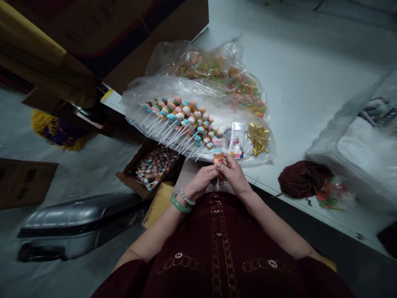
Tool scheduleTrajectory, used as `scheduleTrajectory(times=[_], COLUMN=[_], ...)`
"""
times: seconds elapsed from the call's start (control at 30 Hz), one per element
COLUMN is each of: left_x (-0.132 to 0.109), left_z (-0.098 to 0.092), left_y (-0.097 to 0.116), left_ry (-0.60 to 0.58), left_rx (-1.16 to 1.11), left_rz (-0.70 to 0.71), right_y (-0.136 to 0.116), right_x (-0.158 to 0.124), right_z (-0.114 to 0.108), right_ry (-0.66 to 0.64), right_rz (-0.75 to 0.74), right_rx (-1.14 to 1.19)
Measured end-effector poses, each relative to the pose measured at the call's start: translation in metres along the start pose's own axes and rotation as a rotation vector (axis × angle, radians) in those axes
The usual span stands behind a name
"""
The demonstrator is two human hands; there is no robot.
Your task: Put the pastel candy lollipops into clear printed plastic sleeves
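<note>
In front of my body, at the table's edge, both hands meet around one marshmallow stick [217,150], its pink, blue and orange pieces pointing away from me. My left hand [202,180], with a jade bangle and a beaded bracelet at the wrist, is closed near the base of the candy. Fingers of my right hand [235,174] pinch it from the other side. Just beyond lies a pile of marshmallow sticks [186,116] on a clear plastic sheet [136,93]. Clear printed wrappers [237,138] and gold twist ties [258,137] rest to its right.
Behind the pile is a clear bag of colourful candies [211,68]. Below the table's left edge stand an open box of wrapped candies [155,165] and a grey suitcase [83,219]. A dark red cloth [302,179] and a large plastic bag [362,145] lie at right.
</note>
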State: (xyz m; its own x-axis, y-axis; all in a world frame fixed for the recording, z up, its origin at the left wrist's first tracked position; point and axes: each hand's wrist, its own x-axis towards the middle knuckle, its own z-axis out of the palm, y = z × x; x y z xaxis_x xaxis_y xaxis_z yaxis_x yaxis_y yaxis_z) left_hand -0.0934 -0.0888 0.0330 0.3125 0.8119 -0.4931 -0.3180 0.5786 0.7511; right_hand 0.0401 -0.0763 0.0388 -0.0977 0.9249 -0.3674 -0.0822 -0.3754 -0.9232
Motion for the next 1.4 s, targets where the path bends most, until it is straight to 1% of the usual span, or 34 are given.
scheduleTrajectory(times=[0.03, 0.07, 0.1, 0.13, 0.17, 0.23, 0.27, 0.3, 0.33, 0.37, 0.4, 0.43, 0.47, 0.5, 0.53, 0.6, 0.67, 0.73, 0.77, 0.83, 0.97, 1.03, 1.13, 1.27, 1.33, 1.4], left_x=[0.001, 0.002, 0.003, 0.003, 0.002, 0.001, 0.0, 0.0, 0.0, 0.0, 0.002, 0.003, 0.004, 0.005, 0.006, 0.007, 0.006, 0.006, 0.006, 0.007, 0.01, 0.011, 0.01, 0.012, 0.014, 0.016], left_z=[0.005, 0.009, 0.013, 0.015, 0.016, 0.016, 0.014, 0.012, 0.009, 0.007, 0.004, 0.002, 0.001, 0.0, -0.001, -0.003, -0.004, -0.005, -0.006, -0.005, -0.002, -0.001, -0.002, -0.005, -0.005, -0.005], left_y=[-0.004, -0.008, -0.012, -0.014, -0.015, -0.014, -0.012, -0.01, -0.008, -0.006, -0.005, -0.005, -0.005, -0.006, -0.006, -0.007, -0.005, -0.002, -0.001, -0.001, -0.006, -0.008, -0.008, -0.004, -0.004, -0.004], left_ry=[-0.017, 0.015, 0.09, 0.187, 0.278, 0.4, 0.429, 0.448, 0.46, 0.471, 0.473, 0.466, 0.453, 0.44, 0.429, 0.42, 0.416, 0.391, 0.373, 0.347, 0.324, 0.31, 0.309, 0.33, 0.32, 0.303], left_rx=[-0.012, 0.002, 0.048, 0.122, 0.214, 0.373, 0.416, 0.431, 0.424, 0.398, 0.355, 0.301, 0.242, 0.183, 0.129, 0.045, -0.007, -0.037, -0.044, -0.048, -0.032, -0.037, -0.054, -0.078, -0.093, -0.099], left_rz=[-0.08, -0.119, -0.099, -0.021, 0.094, 0.333, 0.414, 0.455, 0.459, 0.439, 0.401, 0.354, 0.303, 0.253, 0.207, 0.142, 0.115, 0.103, 0.094, 0.072, 0.026, 0.012, 0.012, 0.018, 0.004, -0.018], right_y=[0.0, 0.001, 0.002, 0.003, 0.004, 0.004, 0.004, 0.003, 0.003, 0.003, 0.004, 0.006, 0.009, 0.012, 0.015, 0.019, 0.02, 0.018, 0.017, 0.015, 0.018, 0.017, 0.01, -0.006, -0.012, -0.014], right_x=[0.002, 0.004, 0.007, 0.009, 0.011, 0.014, 0.017, 0.019, 0.022, 0.026, 0.029, 0.033, 0.037, 0.04, 0.043, 0.047, 0.049, 0.049, 0.048, 0.047, 0.046, 0.047, 0.046, 0.037, 0.033, 0.03], right_z=[0.003, 0.005, 0.007, 0.007, 0.004, -0.009, -0.02, -0.033, -0.047, -0.062, -0.077, -0.09, -0.101, -0.109, -0.116, -0.126, -0.134, -0.14, -0.142, -0.144, -0.136, -0.132, -0.131, -0.13, -0.128, -0.126], right_ry=[-0.002, 0.041, 0.118, 0.193, 0.226, 0.179, 0.15, 0.158, 0.249, 0.347, 0.409, 0.439, 0.447, 0.436, 0.415, 0.391, 0.446, 0.533, 0.554, 0.536, 0.464, 0.461, 0.481, 0.525, 0.544, 0.536], right_rz=[0.042, 0.059, 0.045, 0.008, -0.032, -0.089, -0.117, -0.158, -0.234, -0.312, -0.35, -0.354, -0.351, -0.362, -0.38, -0.45, -0.486, -0.439, -0.403, -0.361, -0.289, -0.246, -0.273, -0.327, -0.357, -0.369], right_rx=[0.052, 0.103, 0.141, 0.157, 0.145, 0.023, -0.094, -0.243, -0.426, -0.655, -0.876, -1.05, -1.168, -1.236, -1.251, -1.149, -0.959, -0.805, -0.783, -0.863, -1.178, -1.219, -1.149, -1.008, -0.931, -0.823])
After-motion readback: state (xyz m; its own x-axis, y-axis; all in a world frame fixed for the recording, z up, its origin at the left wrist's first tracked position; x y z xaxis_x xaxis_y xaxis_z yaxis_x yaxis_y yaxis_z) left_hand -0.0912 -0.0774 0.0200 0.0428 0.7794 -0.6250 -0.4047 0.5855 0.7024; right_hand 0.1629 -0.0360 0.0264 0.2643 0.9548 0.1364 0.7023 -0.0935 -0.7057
